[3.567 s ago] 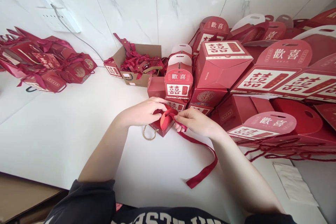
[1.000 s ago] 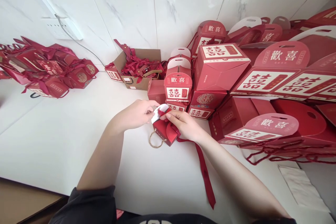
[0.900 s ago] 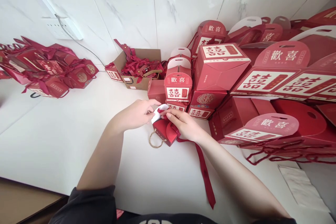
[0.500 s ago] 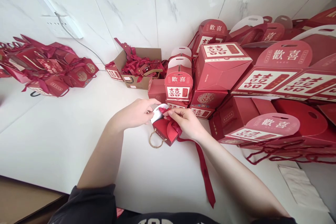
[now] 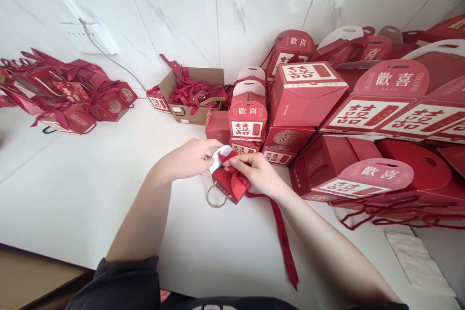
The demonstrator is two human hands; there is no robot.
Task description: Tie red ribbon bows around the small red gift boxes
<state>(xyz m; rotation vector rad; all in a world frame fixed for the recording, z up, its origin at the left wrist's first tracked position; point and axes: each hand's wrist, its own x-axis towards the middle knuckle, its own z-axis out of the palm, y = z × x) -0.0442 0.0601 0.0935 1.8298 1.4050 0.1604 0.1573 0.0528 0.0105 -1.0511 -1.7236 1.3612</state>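
Left hand (image 5: 191,159), half-curled, pinches the rounded white flap (image 5: 216,162) of a small red cardboard box (image 5: 228,185); right hand (image 5: 256,170) pinches crimson satin ribbon (image 5: 282,232), trailing toward the tabletop's (image 5: 207,247) near edge.

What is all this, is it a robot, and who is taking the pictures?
No robot here! These are a person's own bare hands. Every picture comes from one camera worn on that person's head, looking forward and down, so you see roughly what they see.

The left hand touches the white flap of a small red box. The right hand pinches a dark red ribbon, whose long tail trails across the white table.

Around them are lots of red boxes stacked on the right, a cardboard box full of ribbons, and a pile of ribbon-trimmed boxes on the left.
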